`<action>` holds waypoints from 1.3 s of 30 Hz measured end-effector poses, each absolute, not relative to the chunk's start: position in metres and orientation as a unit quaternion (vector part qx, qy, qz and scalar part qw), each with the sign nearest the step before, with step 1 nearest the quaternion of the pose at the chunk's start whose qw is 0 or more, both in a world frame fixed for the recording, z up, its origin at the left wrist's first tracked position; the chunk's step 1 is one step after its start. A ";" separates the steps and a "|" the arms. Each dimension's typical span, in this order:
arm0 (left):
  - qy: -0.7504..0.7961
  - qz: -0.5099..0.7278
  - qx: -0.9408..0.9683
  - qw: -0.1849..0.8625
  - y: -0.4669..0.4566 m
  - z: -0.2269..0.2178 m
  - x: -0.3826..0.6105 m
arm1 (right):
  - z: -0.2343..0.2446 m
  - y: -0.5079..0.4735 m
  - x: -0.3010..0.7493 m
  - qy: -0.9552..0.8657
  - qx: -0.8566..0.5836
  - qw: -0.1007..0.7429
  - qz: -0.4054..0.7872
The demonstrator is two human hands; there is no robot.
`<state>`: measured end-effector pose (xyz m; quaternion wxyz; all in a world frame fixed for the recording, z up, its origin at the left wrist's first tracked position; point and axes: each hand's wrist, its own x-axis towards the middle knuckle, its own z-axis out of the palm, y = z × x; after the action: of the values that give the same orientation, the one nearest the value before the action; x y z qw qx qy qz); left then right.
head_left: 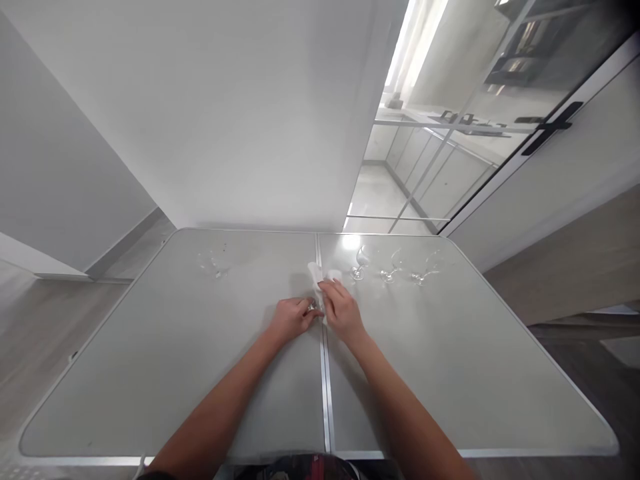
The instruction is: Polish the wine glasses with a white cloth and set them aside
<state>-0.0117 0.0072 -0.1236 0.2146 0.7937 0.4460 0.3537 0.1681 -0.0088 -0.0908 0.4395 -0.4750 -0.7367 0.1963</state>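
Glass (313,305), mostly hidden at the centre of the frame over the worktop (150,347), is pinched by the left hand (293,318) while the right hand (343,311) pinches white cloth (315,271) beside it, so light, even pressure seems wisest.

Both arms (220,400) (407,407) reach forward, hands (294,316) (343,312) close together, fingers (338,288) bent.

We can read no text, label, brand, number or sign anywhere in this view, and the small pale mark (315,459) on the red strip (317,469) of the clothing (285,469) at the bottom edge is too tiny and blurred to make out.
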 end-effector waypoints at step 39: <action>0.317 0.535 0.499 0.604 0.006 -0.107 -0.004 | -0.098 -0.017 0.152 -0.469 -0.380 0.415 0.681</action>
<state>-0.0044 0.0063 -0.1066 0.6036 0.4987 0.3172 0.5351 0.1518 -0.0174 -0.0979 0.4153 -0.3796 -0.4689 0.6809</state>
